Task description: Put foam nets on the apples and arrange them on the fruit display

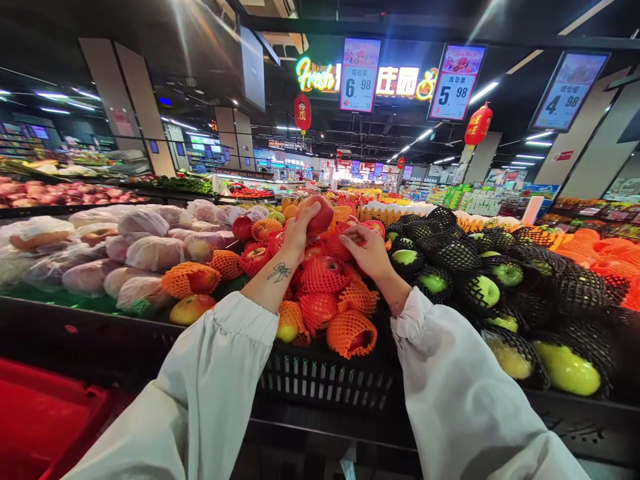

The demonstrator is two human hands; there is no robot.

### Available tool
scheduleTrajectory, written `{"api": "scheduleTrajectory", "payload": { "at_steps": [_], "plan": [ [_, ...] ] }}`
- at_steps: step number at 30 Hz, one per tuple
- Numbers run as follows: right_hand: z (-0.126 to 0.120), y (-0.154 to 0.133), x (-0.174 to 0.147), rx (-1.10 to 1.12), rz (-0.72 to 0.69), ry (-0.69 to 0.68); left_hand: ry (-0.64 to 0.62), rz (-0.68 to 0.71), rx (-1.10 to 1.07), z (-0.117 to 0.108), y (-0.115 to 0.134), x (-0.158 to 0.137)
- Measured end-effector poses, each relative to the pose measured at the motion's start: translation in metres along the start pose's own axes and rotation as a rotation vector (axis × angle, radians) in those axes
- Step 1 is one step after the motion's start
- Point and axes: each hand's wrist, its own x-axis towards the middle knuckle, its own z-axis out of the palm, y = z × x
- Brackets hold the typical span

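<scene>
A bare red apple [321, 215] is held up in my left hand [300, 232], the thumb lying along its side. Just to the right, my right hand [371, 252] has its fingers bent together, their tips against a red apple in a foam net [339, 247]. Whether those fingers pinch the net or something small, I cannot make out. Below both hands is a heap of apples in red and orange foam nets, among them a netted red apple [325, 273]. An empty-looking orange foam net [353, 333] lies at the front, with red showing inside.
Bagged pinkish fruit [155, 253] fills the left side. Green fruit in black foam nets [480, 291] is piled on the right. A black slatted crate edge [325, 383] runs along the front. Something red [45, 420] stands lower left. Price signs [358, 75] hang overhead.
</scene>
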Motion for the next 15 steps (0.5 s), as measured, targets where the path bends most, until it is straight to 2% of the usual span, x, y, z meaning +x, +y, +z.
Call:
{"api": "scheduleTrajectory", "payload": {
  "at_steps": [4, 6, 10, 15],
  "plan": [
    [-0.001, 0.000, 0.000, -0.025, -0.034, 0.026, 0.002, 0.116, -0.149, -0.001, 0.008, -0.004],
    [-0.002, -0.001, 0.000, -0.055, -0.073, 0.035, -0.003, 0.132, -0.201, -0.001, 0.012, -0.007],
    [-0.006, -0.005, -0.001, -0.158, -0.189, 0.097, -0.075, 0.085, -0.256, 0.001, 0.018, -0.012],
    [-0.009, -0.010, -0.003, -0.174, -0.257, 0.279, -0.156, 0.033, -0.233, 0.003, 0.019, -0.018]
  ]
}}
